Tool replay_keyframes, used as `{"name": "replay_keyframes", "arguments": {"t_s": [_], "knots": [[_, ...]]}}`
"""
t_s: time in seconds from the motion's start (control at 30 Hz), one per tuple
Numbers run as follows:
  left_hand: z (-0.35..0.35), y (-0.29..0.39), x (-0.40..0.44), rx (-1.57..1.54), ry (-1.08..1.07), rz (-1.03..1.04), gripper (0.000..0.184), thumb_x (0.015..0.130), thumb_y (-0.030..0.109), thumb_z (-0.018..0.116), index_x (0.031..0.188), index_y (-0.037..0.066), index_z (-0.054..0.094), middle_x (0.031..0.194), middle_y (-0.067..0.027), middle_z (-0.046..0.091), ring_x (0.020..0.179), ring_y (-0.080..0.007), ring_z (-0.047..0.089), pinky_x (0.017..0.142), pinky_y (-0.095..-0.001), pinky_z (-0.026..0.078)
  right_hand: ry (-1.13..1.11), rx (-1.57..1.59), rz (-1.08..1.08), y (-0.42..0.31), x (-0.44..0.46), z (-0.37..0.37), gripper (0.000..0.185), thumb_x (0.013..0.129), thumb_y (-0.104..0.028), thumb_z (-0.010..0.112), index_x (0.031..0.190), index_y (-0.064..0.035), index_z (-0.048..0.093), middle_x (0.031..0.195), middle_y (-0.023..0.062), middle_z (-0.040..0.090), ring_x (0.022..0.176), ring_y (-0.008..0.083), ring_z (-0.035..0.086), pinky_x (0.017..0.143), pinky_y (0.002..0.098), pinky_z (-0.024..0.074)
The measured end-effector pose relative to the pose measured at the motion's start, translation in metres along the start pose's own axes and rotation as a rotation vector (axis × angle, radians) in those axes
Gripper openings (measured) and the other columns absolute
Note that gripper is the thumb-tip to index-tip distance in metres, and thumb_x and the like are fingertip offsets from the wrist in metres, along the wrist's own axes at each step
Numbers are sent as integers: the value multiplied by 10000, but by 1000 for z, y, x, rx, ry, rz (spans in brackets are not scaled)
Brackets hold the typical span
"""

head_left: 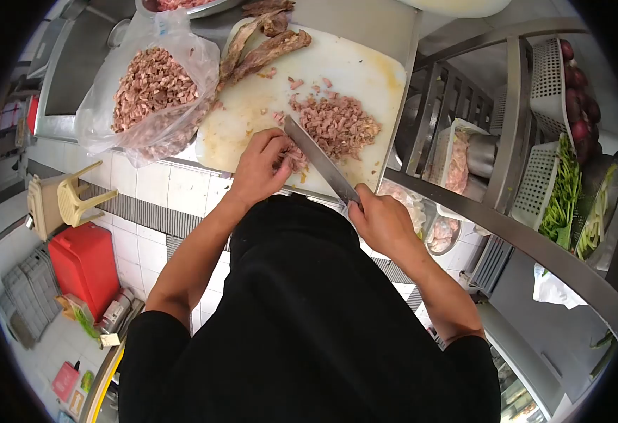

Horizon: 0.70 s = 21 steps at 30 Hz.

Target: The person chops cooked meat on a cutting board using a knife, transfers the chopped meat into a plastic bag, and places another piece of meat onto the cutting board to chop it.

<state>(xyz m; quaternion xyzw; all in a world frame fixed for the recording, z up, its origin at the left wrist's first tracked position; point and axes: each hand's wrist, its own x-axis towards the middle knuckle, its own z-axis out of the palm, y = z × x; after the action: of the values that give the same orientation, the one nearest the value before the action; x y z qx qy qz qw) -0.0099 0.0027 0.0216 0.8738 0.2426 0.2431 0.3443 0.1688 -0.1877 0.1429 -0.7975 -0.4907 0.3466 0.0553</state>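
Observation:
My right hand (378,217) is closed round the handle of a knife (321,161), its blade slanting up and left across the white cutting board (242,127). My left hand (263,166) has its fingers curled on meat strips (294,155) beside the blade, pressing them to the board. Right of the blade lies a heap of diced meat (337,123). Long dark pieces of meat (272,53) rest at the board's far left corner. Left of the board, a clear plastic bag (207,60) holds much more diced meat (154,92).
A metal bowl (207,10) with meat stands at the top. To the right, a steel rack (517,92) carries baskets with green vegetables (561,194) and red onions (582,106). A yellow stool (80,194) and a red bin (83,268) are on the left.

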Motion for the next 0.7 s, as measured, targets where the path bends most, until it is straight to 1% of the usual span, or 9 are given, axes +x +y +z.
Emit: {"name": "replay_keyframes", "arguments": {"t_s": [0.13, 0.2, 0.23, 0.3, 0.37, 0.43, 0.5, 0.6, 0.7], "knots": [[16, -8, -3, 35, 17, -10, 236, 823, 68, 721, 1053, 33, 681, 1116, -131, 658, 1055, -345, 629, 910, -423, 535, -9, -6, -11, -1, 25, 32, 215, 998, -199, 549, 1050, 7, 581, 739, 262, 688, 741, 477, 696, 704, 574, 555], [18, -8, -2, 75, 43, -22, 223, 822, 67, 721, 1037, 32, 675, 1100, -131, 660, 1035, -343, 633, 895, -416, 537, 87, -2, -34, -9, 56, 44, 201, 985, -172, 547, 1029, 21, 581, 745, 273, 691, 745, 478, 704, 706, 579, 560], [18, -8, -2, 81, 40, -35, 214, 826, 68, 719, 1032, 32, 675, 1097, -131, 658, 1029, -343, 634, 894, -415, 538, 87, 1, -38, -13, 69, 44, 201, 985, -172, 547, 1029, 21, 581, 745, 273, 691, 745, 478, 704, 706, 579, 560], [16, -4, -2, 82, 30, -37, 204, 831, 69, 717, 1027, 32, 674, 1095, -130, 655, 1024, -342, 636, 894, -414, 538, 133, 16, -119, -19, 84, 40, 190, 978, -157, 544, 1033, 21, 583, 745, 281, 690, 751, 481, 705, 707, 578, 562], [8, 0, -1, -21, 67, -20, 185, 830, 73, 719, 1004, 31, 672, 1085, -133, 652, 1015, -344, 631, 889, -422, 536, 130, 15, -115, -16, 75, 31, 217, 993, -181, 549, 1076, 17, 573, 725, 271, 676, 721, 483, 689, 684, 582, 541], [5, 0, -4, -9, 64, -9, 180, 827, 74, 721, 994, 30, 671, 1085, -136, 651, 1012, -346, 628, 886, -427, 535, 112, 13, -106, -11, 49, 17, 247, 1007, -206, 553, 1120, 13, 564, 706, 261, 662, 692, 484, 672, 662, 587, 520], [7, -2, -7, 1, 65, -8, 175, 824, 75, 723, 984, 29, 670, 1085, -140, 651, 1009, -349, 625, 883, -433, 534, -19, 38, -58, -9, 15, 0, 254, 1009, -205, 552, 1136, 15, 567, 720, 261, 671, 695, 482, 677, 673, 583, 529], [13, -7, -10, 37, -1, 16, 176, 824, 81, 726, 982, 28, 667, 1081, -142, 649, 1014, -355, 621, 887, -440, 531, -22, 8, -10, 0, 17, 35, 258, 1007, -198, 554, 1152, 15, 569, 725, 261, 674, 694, 477, 681, 685, 582, 537], [14, -11, -9, 110, 20, 26, 178, 813, 67, 731, 972, 26, 663, 1071, -138, 648, 1011, -360, 620, 893, -443, 528, 96, 13, -74, -10, 64, 56, 251, 1005, -197, 555, 1140, 13, 575, 733, 263, 675, 720, 484, 679, 693, 586, 535]]}}
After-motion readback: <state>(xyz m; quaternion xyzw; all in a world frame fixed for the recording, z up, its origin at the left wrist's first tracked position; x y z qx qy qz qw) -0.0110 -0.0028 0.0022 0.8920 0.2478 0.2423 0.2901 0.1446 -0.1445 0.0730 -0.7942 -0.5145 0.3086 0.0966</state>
